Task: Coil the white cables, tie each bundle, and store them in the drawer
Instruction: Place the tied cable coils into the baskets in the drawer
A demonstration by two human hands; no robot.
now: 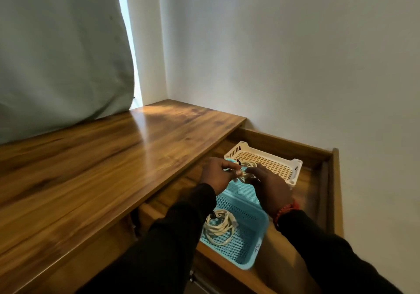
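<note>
At far left a grey-green cloth curtain [61, 50] hangs over the glossy brown wooden desk [95, 157]. Right of the desk edge, the wooden drawer [327, 180] stands pulled out, with two perforated plastic baskets in it: a light blue one [247, 221] nearer, a cream one [268, 164] behind, touching or nearly so.

One coiled white cable bundle [218, 226] already lies in the blue basket's near end, with what looks like a dark tie on its upper left — stored, by my read.

Left hand [219, 173], fingers curled, pinches the second white cable coil [246, 168], held above the blue basket's far end. Right hand [270, 186] meets the coil from the other side; its back faces the camera, so I can't tell what its fingers are doing — they seem to be on the coil. A small dark tie end [238, 162] sticks up from the coil. A red bead bracelet [284, 210] sits on the right wrist.

Step in hand, as I judge it: tying the second bundle. To do it well:
- keep the left pinch across all the loops so none springs free
- cinch the tie snug, not crushing the cable
- tuck the plug ends in before lowering
- set it in the blue basket's free far end, clear of the first bundle
</note>
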